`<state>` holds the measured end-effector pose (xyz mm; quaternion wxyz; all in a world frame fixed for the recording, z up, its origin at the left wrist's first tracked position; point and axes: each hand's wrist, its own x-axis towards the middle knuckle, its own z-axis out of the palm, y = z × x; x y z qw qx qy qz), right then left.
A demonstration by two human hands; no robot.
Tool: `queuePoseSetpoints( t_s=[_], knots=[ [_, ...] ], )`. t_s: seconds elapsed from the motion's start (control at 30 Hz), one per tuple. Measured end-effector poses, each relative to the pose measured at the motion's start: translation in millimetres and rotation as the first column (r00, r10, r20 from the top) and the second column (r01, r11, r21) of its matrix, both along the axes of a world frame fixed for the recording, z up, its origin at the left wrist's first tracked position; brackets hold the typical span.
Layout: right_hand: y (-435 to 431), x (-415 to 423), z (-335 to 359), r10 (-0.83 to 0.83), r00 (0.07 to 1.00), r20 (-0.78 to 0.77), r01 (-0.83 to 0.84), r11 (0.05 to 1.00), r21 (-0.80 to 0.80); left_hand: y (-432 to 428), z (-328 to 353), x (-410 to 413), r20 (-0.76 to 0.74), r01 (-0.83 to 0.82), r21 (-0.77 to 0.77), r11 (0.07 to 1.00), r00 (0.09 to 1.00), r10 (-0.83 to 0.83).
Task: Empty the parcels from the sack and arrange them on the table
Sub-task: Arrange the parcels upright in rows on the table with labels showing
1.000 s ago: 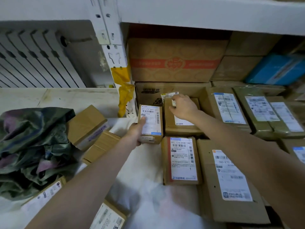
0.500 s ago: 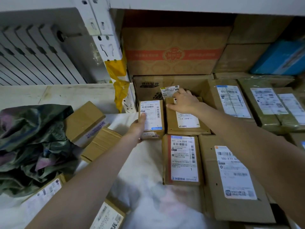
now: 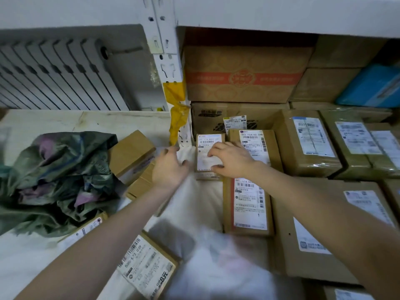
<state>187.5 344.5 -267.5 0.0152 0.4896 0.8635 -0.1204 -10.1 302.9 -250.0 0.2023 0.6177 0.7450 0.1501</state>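
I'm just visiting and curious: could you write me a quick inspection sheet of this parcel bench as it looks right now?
Surface: pale table, partly under white sheeting.
Job's things: camouflage sack crumpled at left; labelled parcels in rows at right; small parcel beside the shelf post.
Clutter: loose boxes next to the sack, unsorted.
Hands: right hand lies flat on the small parcel; left hand open beside it, holding nothing.
Cables: nothing seen.
Surroundings: radiator behind; white shelf post with torn yellow tape; stacked cartons under the shelf.
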Motion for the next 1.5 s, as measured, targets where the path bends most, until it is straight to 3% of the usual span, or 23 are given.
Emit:
queuePoseSetpoints(
  t_s=[0.07,0.13,0.2,0.27,0.4,0.5,0.57,0.63,0.7,0.77,0.83,0.9,0.97,1.13,1.23,1.33,1.47,1.5],
  knots=[
    [-3.4,-4.4,3.6,-0.016,0.999,0.036,0.017,1.000,-0.010,-10.8,6.6,-22.7,-0.244,0.008,-0.211,0.978,0.968,-0.061],
    [-8.0,-10.2,8.7,-0.035,0.996,0.081,0.036,0.999,-0.018,-22.7,7.0,-39.5,-0.312,-0.051,-0.423,0.905,0.946,-0.092],
    [-14.9,-17.4,12.3,-0.050,0.994,0.093,0.055,0.997,-0.050,-34.0,1.4,-50.9,-0.321,-0.089,-0.492,0.866,0.943,-0.086],
    [-22.1,-23.3,13.9,-0.071,0.997,0.035,0.074,0.993,-0.096,-39.9,-0.6,-60.1,-0.320,-0.133,-0.456,0.880,0.947,-0.023],
    [-40.2,-21.6,20.6,-0.200,0.947,-0.250,0.166,0.975,-0.150,-39.0,6.2,-66.9,-0.145,-0.199,-0.373,0.906,0.977,0.155],
    [-54.9,-21.3,23.1,-0.297,0.873,-0.385,0.220,0.947,-0.232,-40.0,11.7,-58.4,0.193,-0.167,-0.340,0.926,0.951,0.242],
    [-65.1,-30.2,32.6,-0.431,0.743,-0.512,0.259,0.891,-0.373,-47.0,19.9,-53.4,0.507,-0.129,-0.356,0.926,0.806,0.307],
    [-73.3,-42.3,45.8,-0.586,0.559,-0.587,0.261,0.796,-0.546,-56.6,33.3,-52.9,0.756,-0.023,-0.434,0.901,0.536,0.377],
    [-80.9,-48.2,57.1,-0.751,0.327,-0.573,0.195,0.647,-0.737,-65.7,44.4,-55.7,0.866,0.110,-0.480,0.870,0.220,0.449],
    [-89.5,-46.7,64.3,-0.854,0.153,-0.498,0.031,0.507,-0.861,-74.1,51.6,-56.2,0.876,0.216,-0.471,0.855,-0.001,0.483],
    [-96.2,-42.1,67.5,-0.858,0.193,-0.477,-0.110,0.464,-0.879,-80.2,55.5,-51.2,0.861,0.298,-0.443,0.846,-0.121,0.493],
    [-104.4,-40.6,72.2,-0.856,0.219,-0.469,-0.232,0.421,-0.877,-86.4,61.5,-47.6,0.851,0.352,-0.410,0.841,-0.185,0.492],
    [-108.4,-41.4,80.3,-0.870,0.188,-0.456,-0.308,0.389,-0.868,-88.0,64.7,-46.3,0.854,0.346,-0.432,0.833,-0.141,0.501],
    [-108.2,-39.3,79.2,-0.898,0.042,-0.438,-0.179,0.424,-0.888,-89.7,69.9,-52.9,0.868,0.201,-0.475,0.857,0.271,0.417],
    [-108.4,-40.8,73.6,-0.888,-0.035,-0.458,-0.121,0.459,-0.880,-92.0,73.5,-57.6,0.893,0.338,-0.433,0.836,0.291,0.344],
    [-109.8,-50.8,75.1,-0.859,-0.031,-0.511,-0.087,0.512,-0.855,-90.1,69.5,-55.1,0.878,0.348,-0.426,0.835,0.382,0.289],
    [-109.7,-49.3,81.5,-0.888,0.125,-0.443,-0.024,0.444,-0.896,-88.7,67.7,-67.8,0.872,0.238,-0.461,0.855,0.298,0.388],
    [-110.6,-45.5,85.5,-0.883,0.177,-0.435,0.013,0.444,-0.896,-87.0,66.7,-76.4,0.868,0.251,-0.465,0.849,0.319,0.380]
  ],
)
